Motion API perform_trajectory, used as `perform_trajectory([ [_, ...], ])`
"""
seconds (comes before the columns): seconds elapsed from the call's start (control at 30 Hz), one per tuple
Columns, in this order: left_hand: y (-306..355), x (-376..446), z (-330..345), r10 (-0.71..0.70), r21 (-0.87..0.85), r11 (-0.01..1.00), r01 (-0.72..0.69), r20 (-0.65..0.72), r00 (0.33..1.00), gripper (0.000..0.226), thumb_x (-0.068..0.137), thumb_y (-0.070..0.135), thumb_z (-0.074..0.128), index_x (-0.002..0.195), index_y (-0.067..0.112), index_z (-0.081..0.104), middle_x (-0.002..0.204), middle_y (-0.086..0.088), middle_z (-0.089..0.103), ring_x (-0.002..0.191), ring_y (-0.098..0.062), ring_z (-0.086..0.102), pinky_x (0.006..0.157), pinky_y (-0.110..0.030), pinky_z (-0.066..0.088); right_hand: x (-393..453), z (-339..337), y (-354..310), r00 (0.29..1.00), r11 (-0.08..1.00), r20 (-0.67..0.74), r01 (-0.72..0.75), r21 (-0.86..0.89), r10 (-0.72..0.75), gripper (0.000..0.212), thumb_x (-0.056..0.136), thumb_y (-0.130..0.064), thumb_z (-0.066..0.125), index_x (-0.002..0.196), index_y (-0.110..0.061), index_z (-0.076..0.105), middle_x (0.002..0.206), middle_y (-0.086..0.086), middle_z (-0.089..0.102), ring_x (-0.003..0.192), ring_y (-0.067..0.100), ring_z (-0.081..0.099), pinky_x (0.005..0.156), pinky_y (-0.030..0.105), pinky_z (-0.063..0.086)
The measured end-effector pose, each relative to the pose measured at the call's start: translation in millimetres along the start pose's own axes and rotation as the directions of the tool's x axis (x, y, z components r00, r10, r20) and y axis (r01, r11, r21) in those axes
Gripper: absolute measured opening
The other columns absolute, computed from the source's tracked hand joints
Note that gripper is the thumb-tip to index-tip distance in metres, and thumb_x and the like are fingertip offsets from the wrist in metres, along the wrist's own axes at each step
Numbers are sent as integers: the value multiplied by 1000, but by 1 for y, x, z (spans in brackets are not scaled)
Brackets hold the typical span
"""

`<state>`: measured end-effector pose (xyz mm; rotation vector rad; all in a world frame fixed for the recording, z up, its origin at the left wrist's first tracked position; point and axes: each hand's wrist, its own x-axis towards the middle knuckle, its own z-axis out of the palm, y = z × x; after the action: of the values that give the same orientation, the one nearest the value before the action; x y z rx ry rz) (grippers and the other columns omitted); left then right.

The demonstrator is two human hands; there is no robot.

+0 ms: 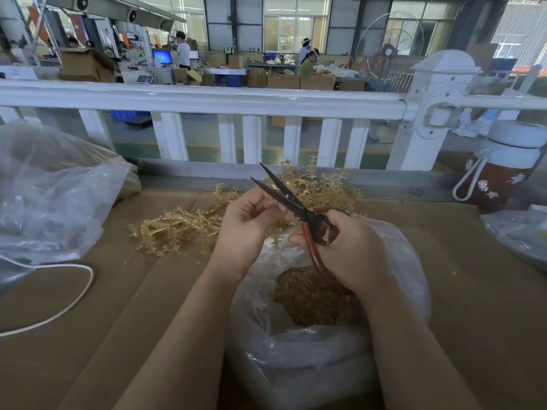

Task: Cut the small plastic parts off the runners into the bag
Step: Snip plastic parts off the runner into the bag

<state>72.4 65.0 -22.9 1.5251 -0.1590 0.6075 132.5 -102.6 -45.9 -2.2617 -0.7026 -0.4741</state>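
Observation:
My right hand (pixel 347 250) grips red-handled scissors (pixel 299 207) whose dark blades stand apart, pointing up and left. My left hand (pixel 247 223) pinches a translucent amber runner (pixel 276 239) right beside the blades; most of that runner is hidden by my fingers. Both hands hover over an open clear plastic bag (pixel 408 261) holding a heap of small amber cut parts (pixel 305 297). A pile of amber runners (pixel 180 226) lies on the cardboard behind and to the left of my hands.
Brown cardboard (pixel 133 306) covers the table. A large crumpled clear bag (pixel 50 196) sits at the left with a white cable (pixel 83 288) below it. A red bottle with a white lid (pixel 503 173) stands at the right. A white railing (pixel 207 99) runs behind.

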Motion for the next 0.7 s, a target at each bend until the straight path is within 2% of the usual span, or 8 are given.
perform_trajectory([
  [0.1,1,-1,0,-5,-25,1000,5,10,1000,16,94,-6,56,90,4,67,78,-15,65,74,-19,63,76,-23,52,-1,0,0,1000,1000,-10,2,26,-2,54,67,-84,64,85,-33,66,68,-21,61,83,-11,56,53,9,36],
  [0.27,1,-1,-2,-28,-37,999,28,1,1000,17,94,-3,57,87,8,67,77,-11,66,75,-18,63,76,-24,52,0,0,-1,1000,999,-19,11,46,-10,57,65,-87,61,83,-33,67,67,-24,60,84,-11,57,55,9,33],
  [0.37,1,0,-3,-59,-18,998,59,2,998,13,93,-1,59,85,6,66,75,-8,68,73,-16,65,76,-22,53,0,1,-2,1000,998,-15,7,65,-6,57,65,-88,60,79,-33,66,69,-23,62,82,-11,57,51,10,35],
  [0.43,0,1,-5,-105,-8,994,105,-11,994,9,92,-1,61,86,3,66,73,-6,68,71,-13,66,74,-20,53,0,2,-2,1000,993,-17,-12,115,14,54,65,-86,61,71,-33,60,74,-30,62,73,-6,59,51,12,37],
  [0.5,-1,1,-4,-140,47,989,140,-2,990,8,91,-1,64,85,4,67,73,-5,68,70,-10,65,70,-18,51,1,2,-2,999,981,-20,-45,189,50,53,66,-83,64,66,-31,60,67,-27,62,61,1,59,51,15,37],
  [0.6,-2,1,0,-179,130,976,173,37,983,8,90,2,66,83,5,69,74,-7,70,73,-11,63,72,-20,48,4,2,-3,993,945,43,-116,305,108,39,72,-68,75,72,-29,68,66,-19,68,61,4,64,57,28,53],
  [0.7,-3,1,3,-212,167,965,203,37,977,5,88,4,69,84,3,71,81,-14,73,79,-20,65,77,-29,50,7,4,-5,982,901,116,-180,394,146,19,81,-43,83,74,-30,72,68,-15,72,62,5,68,57,24,57],
])
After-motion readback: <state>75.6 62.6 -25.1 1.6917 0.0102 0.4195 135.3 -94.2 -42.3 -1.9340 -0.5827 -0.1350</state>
